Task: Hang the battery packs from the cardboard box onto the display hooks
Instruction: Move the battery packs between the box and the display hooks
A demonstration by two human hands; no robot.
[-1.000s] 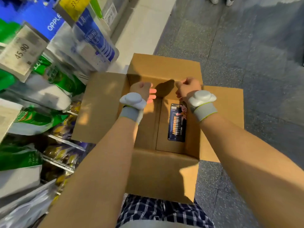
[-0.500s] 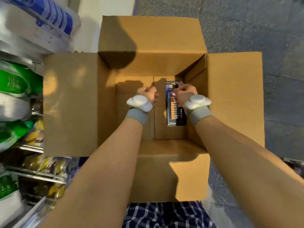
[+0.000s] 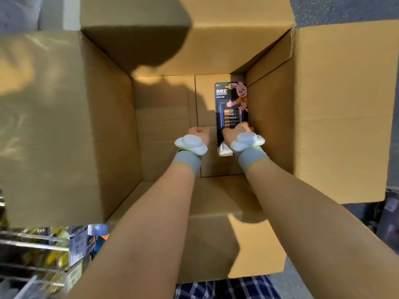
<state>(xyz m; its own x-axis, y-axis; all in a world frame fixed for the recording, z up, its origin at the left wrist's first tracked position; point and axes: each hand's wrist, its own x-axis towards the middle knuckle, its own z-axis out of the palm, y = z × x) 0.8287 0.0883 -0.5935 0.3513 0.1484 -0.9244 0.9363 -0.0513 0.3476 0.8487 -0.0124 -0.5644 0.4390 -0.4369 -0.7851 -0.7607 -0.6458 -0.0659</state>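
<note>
Both hands are down inside the open cardboard box (image 3: 103, 117). The battery packs (image 3: 231, 100) lie stacked on the box bottom against the right wall. The left hand (image 3: 198, 134) is a fist with fingers curled together, holding nothing. The right hand (image 3: 236, 130) is on the stack's lower part and seems to grip it, though its fingers are mostly hidden.

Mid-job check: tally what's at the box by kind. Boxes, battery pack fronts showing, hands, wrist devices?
cardboard box: 1
battery pack, front showing: 1 (more edges stacked beneath, number unclear)
hands: 2, left hand and right hand
white wrist devices: 2
Total: 6
</note>
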